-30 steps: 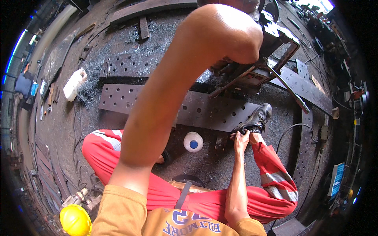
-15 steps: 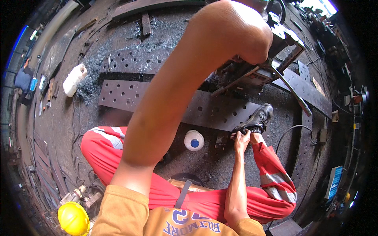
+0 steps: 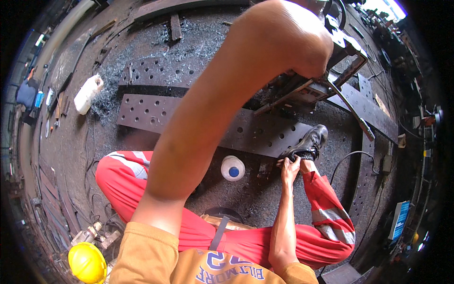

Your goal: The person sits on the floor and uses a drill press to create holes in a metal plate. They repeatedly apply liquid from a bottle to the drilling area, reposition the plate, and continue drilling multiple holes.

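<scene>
I sit on the floor in red trousers (image 3: 123, 182) with a black shoe (image 3: 307, 143) on my right foot. My right hand (image 3: 289, 169) reaches down to that shoe, its fingers closed on the shoe's collar. My bare left arm (image 3: 222, 104) rises across the middle of the view, bent at the elbow near a drilling machine (image 3: 309, 90) that stands on a long perforated steel plate (image 3: 142, 111). The arm itself hides my left hand. A white bottle with a blue cap (image 3: 232, 168) stands between my legs, just left of my right hand.
A second perforated plate (image 3: 156, 73) lies behind the first amid metal shavings. A white plastic jug (image 3: 87, 93) lies at the left and a yellow helmet (image 3: 87, 262) at the lower left. A black cable (image 3: 352, 158) curls beside the shoe. Steel bars (image 3: 373, 113) run along the right.
My left arm has swung slightly right and higher in the picture as the view shifted. My right hand has stayed at the shoe.
</scene>
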A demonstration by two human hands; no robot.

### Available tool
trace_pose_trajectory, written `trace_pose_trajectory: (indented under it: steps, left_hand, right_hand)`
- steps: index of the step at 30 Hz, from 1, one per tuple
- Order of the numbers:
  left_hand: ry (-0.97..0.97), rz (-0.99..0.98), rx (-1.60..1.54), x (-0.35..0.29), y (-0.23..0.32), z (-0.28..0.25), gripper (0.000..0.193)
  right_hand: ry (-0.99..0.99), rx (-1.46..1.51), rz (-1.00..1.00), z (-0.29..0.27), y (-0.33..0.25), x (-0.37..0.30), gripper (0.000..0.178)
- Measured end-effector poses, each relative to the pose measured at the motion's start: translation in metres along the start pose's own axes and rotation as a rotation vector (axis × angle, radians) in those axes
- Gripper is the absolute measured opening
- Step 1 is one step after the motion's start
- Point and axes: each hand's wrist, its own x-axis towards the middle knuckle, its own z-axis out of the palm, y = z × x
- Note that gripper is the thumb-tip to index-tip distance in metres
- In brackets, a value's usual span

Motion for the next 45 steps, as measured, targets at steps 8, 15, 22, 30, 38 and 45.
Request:
trace_pose_trajectory:
  steps: [8,15,22,30,38,45]
  left_hand:
    - [0.015,0.006,-0.008,-0.002,0.003,-0.002,0.014]
    - [0.029,0.015,-0.023,-0.002,0.005,-0.003,0.015]
    - [0.061,0.034,-0.066,0.001,-0.001,0.006,0.016]
    - [0.069,0.039,-0.1,-0.001,-0.001,0.006,0.016]
    - [0.086,0.063,-0.153,-0.001,0.001,0.004,0.017]
    - [0.076,0.058,-0.102,-0.002,0.003,-0.001,0.018]
  right_hand:
    - [0.005,-0.002,0.0,0.0,-0.001,-0.001,0.045]
    - [0.021,0.005,0.003,0.0,0.008,0.003,0.044]
    - [0.051,-0.015,0.006,-0.006,0.006,0.001,0.045]
    - [0.03,0.037,0.004,-0.006,0.007,0.002,0.047]
    - [0.012,0.014,0.015,0.003,0.0,0.001,0.045]
    - [-0.005,0.033,-0.004,0.006,0.004,0.002,0.045]
